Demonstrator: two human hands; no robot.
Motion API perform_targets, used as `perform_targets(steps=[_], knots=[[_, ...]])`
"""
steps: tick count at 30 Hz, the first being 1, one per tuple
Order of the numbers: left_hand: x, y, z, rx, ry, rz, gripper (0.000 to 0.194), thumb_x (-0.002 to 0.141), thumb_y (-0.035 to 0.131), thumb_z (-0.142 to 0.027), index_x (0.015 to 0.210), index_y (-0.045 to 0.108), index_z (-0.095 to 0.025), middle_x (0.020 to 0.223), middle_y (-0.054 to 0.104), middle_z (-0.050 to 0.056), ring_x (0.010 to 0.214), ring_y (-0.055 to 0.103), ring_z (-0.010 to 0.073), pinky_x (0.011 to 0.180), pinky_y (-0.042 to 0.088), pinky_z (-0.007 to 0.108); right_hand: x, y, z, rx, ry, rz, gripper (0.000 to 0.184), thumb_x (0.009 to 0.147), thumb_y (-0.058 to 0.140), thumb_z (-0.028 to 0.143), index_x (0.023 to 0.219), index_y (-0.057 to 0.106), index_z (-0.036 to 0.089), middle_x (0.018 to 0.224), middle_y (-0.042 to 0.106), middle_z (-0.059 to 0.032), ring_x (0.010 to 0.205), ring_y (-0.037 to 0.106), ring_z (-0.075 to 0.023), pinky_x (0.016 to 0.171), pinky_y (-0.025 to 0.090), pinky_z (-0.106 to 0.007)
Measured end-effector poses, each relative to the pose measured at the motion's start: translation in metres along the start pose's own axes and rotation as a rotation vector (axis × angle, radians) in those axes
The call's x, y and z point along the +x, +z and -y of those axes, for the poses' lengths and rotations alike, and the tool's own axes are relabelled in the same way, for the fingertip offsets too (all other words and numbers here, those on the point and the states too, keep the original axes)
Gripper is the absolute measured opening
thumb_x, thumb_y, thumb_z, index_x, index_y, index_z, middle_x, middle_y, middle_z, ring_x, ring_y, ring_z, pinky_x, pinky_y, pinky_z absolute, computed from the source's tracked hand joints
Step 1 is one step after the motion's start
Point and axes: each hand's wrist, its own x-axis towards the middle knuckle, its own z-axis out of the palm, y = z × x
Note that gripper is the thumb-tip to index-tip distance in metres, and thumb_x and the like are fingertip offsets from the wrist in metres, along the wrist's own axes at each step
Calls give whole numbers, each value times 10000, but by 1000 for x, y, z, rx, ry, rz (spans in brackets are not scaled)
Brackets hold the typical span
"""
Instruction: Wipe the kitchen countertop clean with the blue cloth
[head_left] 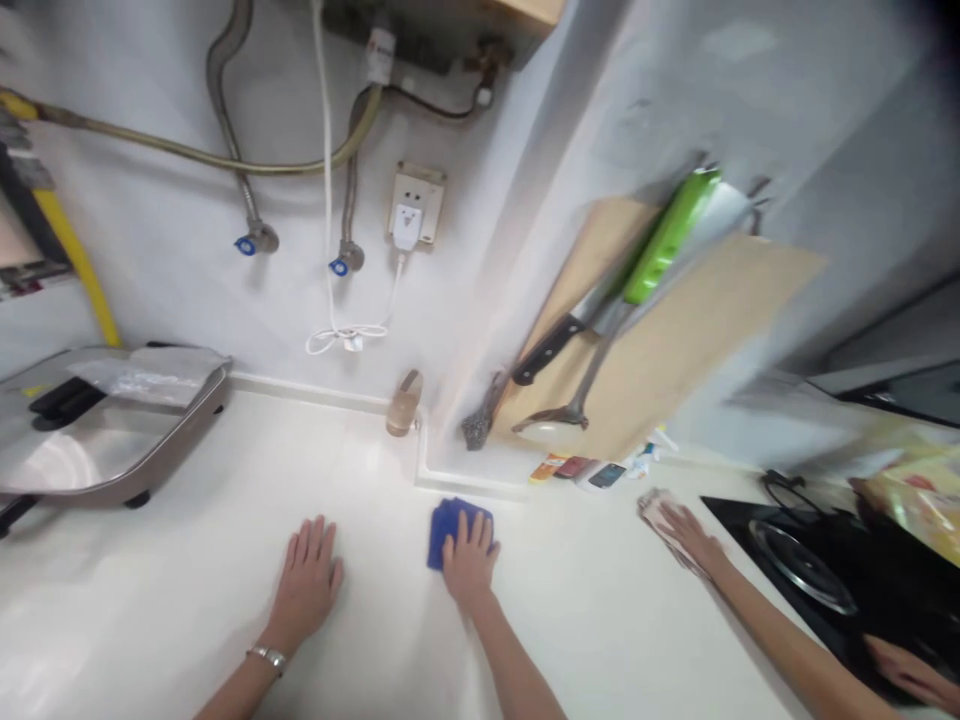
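My left hand [306, 580] lies flat on the white countertop [225, 600], fingers stretched out and holding nothing. My right hand [469, 560] presses flat on a blue cloth [447, 524] near the wall corner, fingers spread over it. Another person's hand [690, 535] at the right rests on a pale patterned cloth [654, 508] on the same counter.
A metal tray-like appliance [105, 420] stands at the left. A small brown object [405, 402] sits by the wall. A wooden cutting board [675, 340], knives and a ladle hang on the right wall. A black stove [810, 570] is at the right. Small packets [577, 470] lie beneath the board.
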Motion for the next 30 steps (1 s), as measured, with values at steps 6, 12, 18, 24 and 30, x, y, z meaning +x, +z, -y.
perform_targets(steps=[6,12,18,24,30], knots=[[4,10,8,25,46,-72,565,935,342,-380,1359,562,-80,1498,484,195,1451,347,367,1177,303,559,-78,-21,2,43,-170,-71,589,932,437,399,1507,386,282,1597,312,-143,1465,312,-376,1101,351,-663],[5,17,12,31,87,-140,589,939,312,-390,1340,572,-46,1476,492,234,1440,354,387,1156,313,584,-147,-41,-55,-21,-120,-19,595,940,432,457,1519,326,370,1604,307,-66,1448,357,-349,1103,393,-628],[9,15,11,40,89,-128,620,943,282,-406,1333,569,-20,1456,502,252,1443,334,409,1149,313,592,-157,-73,-116,-97,112,25,558,966,336,480,1489,411,303,1603,324,-78,1477,311,-302,1166,307,-592],[9,19,12,12,87,-129,625,938,278,-415,1349,552,-31,1473,482,252,1484,261,389,1161,294,594,-143,-86,-168,-24,191,-28,589,961,294,521,1455,464,248,1567,393,-97,1455,352,-302,1183,260,-601],[8,24,17,-14,110,-156,645,917,287,-417,1342,554,-11,1475,474,265,1480,258,399,1167,277,599,-140,-74,-199,125,427,-194,679,947,219,540,1348,519,81,1291,615,-227,1247,576,-321,1036,464,-463]])
